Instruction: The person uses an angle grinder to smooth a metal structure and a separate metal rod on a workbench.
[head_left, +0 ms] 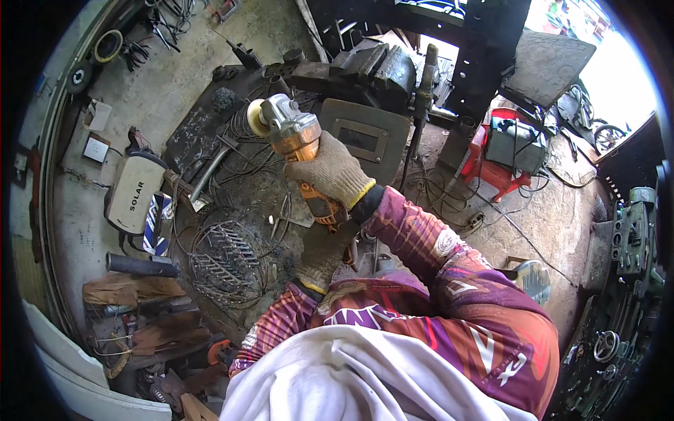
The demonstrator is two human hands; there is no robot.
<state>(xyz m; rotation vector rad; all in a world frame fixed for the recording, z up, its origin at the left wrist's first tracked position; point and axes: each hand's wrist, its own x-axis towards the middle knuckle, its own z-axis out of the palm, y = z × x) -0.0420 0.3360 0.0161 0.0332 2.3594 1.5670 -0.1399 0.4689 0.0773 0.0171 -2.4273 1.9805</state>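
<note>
My right hand (pixel 333 172), in a tan knit glove with a yellow cuff, is closed around the body of an orange angle grinder (pixel 321 203). The grinder's silver gear head points up and away to the left, with a pale round disc (pixel 258 118) at its side. Lower down, my left hand (pixel 319 259), also gloved, is in shadow close to the grinder's rear end. Its fingers are too dark to make out. Beyond the grinder lies a dark welding shield (pixel 361 140) with a rectangular window.
A large bench vise (pixel 372 70) stands at the far side. Coiled wire with metal rods (pixel 228 259) lies to the left, near a cream-coloured machine case (pixel 137 193). At right, a red plastic stool (pixel 484 161) carries a grey machine; cables cross the floor. Lathe-like machinery (pixel 632 238) lines the right edge.
</note>
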